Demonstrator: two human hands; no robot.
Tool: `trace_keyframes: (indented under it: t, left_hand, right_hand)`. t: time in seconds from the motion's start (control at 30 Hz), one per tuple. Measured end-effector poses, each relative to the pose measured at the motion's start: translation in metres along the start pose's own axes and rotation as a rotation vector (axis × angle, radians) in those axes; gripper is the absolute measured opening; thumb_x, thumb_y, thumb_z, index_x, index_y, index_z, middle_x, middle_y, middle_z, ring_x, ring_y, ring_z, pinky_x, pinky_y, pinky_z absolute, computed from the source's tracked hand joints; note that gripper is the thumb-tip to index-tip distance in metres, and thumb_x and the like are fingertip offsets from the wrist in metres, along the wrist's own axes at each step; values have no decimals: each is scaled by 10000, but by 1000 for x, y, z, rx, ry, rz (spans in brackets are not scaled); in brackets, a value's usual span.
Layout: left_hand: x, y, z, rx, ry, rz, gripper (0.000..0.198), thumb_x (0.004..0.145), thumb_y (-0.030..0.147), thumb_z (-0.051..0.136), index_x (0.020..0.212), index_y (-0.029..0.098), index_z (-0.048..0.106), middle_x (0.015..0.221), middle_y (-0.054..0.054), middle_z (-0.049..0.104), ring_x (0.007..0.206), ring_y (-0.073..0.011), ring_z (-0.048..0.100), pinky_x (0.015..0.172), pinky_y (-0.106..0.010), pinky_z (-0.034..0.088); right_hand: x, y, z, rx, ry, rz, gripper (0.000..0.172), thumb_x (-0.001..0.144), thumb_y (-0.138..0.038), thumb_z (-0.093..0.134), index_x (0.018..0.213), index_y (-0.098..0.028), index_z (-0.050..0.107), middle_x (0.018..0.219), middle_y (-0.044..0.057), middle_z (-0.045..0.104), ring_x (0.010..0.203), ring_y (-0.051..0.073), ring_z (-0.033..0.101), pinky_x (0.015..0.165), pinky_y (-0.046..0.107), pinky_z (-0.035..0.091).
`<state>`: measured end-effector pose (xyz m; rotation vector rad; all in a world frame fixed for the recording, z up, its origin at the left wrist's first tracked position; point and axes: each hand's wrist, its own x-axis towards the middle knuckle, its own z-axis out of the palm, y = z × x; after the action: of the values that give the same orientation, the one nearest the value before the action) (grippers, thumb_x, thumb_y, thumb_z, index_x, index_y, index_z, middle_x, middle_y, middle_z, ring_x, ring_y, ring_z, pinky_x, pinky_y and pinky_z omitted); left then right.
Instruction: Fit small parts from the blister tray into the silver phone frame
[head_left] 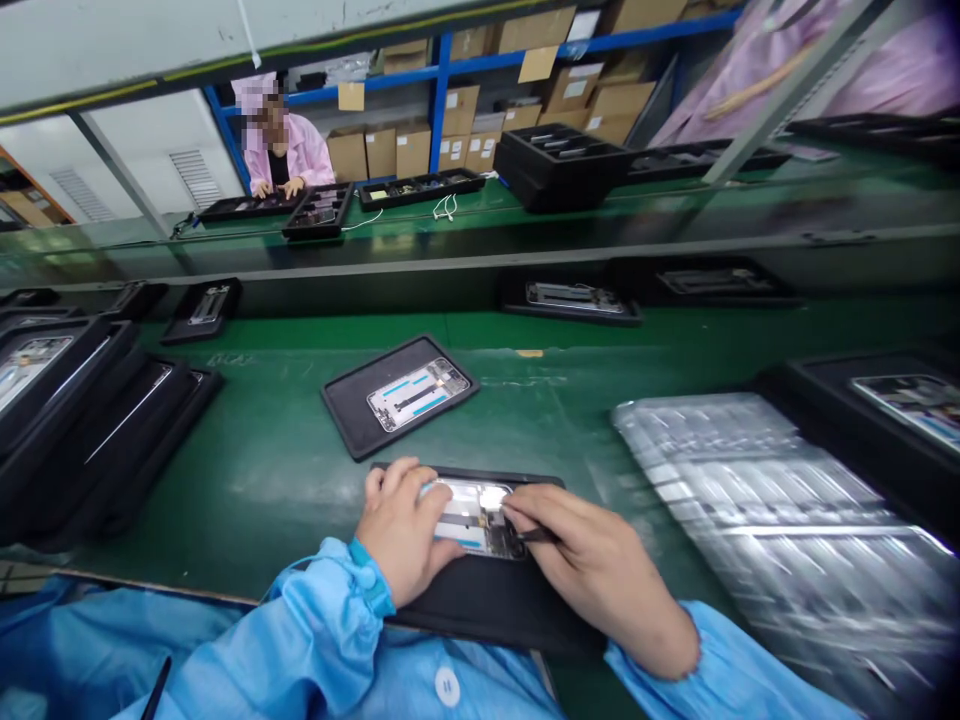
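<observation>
My left hand pins the light, fragile phone frame by its edge; my right hand pinches a thin black tool.

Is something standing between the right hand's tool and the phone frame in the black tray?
No, nothing visible stands there. The right hand holds a dark tool whose tip reaches the phone frame, which lies on the black tray. The left hand rests on the frame's other end, clear of the tip.

Blue steel racking stacked with cardboard cartons; white wall, louvred vent at left.
</observation>
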<state>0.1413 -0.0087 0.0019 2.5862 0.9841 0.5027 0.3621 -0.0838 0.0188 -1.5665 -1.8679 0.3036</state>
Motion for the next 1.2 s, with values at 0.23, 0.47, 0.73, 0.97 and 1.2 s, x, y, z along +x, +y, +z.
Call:
trace_keyframes:
  t: [0.23,0.47,0.73,0.97,1.2]
  left_hand:
    - [-23,-2,-1,-59,-115,97,709,693,542,803,1275,250,522,1331,-117,589,1227,-338,490,1022,-588,307]
    - [-26,-3,1,-128,-82,61,717,690,521,812,1271,226,514,1261,-105,633,1146,-321,527,988,-525,339]
    - [-33,-1,-2,-68,-31,-15,682,699,420,814,1280,230,513,1282,-103,619,1154,-340,509,942,-548,324]
    - [-31,0,-4,-61,-69,-27,661,706,429,805,1268,238,514,1278,-100,620,1127,-342,507,911,-545,326]
    - [-30,2,-6,-64,-96,-58,634,711,431,799,1250,255,514,1286,-80,617,1131,-327,502,906,-529,332]
  right_hand:
    - [-10,7,9,25,-173,81,296,860,-134,458,992,-253,695,980,31,745,892,175,702,835,300,565]
    - [-9,-1,24,-160,-264,2,305,842,-131,451,1013,-227,685,1146,84,656,922,190,664,765,305,561]
    - [-15,-3,42,-328,-255,-125,360,769,-62,470,1029,-183,688,1217,101,650,1056,238,639,866,354,538]
    - [-8,-10,42,-262,-260,-46,252,829,-93,478,974,-194,657,1131,70,672,953,189,655,811,303,533]
    - [-4,-15,43,-241,-223,-53,272,818,-79,465,997,-185,640,1088,60,682,934,176,662,798,290,542]
